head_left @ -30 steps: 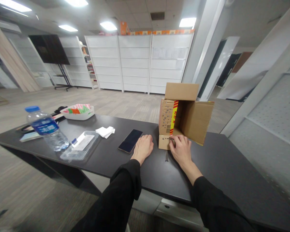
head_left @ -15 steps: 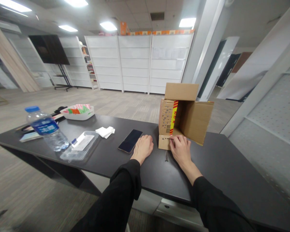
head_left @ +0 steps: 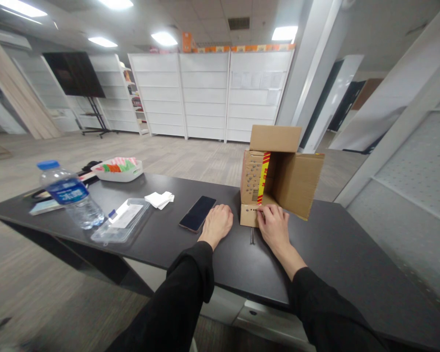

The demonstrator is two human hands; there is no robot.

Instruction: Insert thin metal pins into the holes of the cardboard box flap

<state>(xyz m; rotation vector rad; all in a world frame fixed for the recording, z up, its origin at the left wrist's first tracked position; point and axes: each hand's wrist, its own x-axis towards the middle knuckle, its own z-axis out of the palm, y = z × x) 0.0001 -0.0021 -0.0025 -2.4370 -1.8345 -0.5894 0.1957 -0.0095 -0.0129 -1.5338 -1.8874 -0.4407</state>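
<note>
An open cardboard box (head_left: 252,179) stands on the dark desk, with several small round metal heads showing in its side panel. Its front lower flap (head_left: 248,215) hangs down and has a row of small dark dots across it. At that flap's upper edge my right hand (head_left: 274,221) is closed in a pinch; whatever sits between its fingertips is too small to make out. Just below the flap lie a few thin metal screws (head_left: 252,236). My left hand (head_left: 217,223) rests on the desk with its fingers curled in, beside a black phone (head_left: 197,213).
Left of the phone are folded white paper (head_left: 159,200) and a clear plastic case (head_left: 122,221). A water bottle (head_left: 69,194) leans over the case's left side. Farther back sits a white basket (head_left: 119,174) with colourful packets. The box's right flap (head_left: 301,185) sticks outward.
Hardly anything differs. Both hands keep their places, and the box, screws and phone have not moved.
</note>
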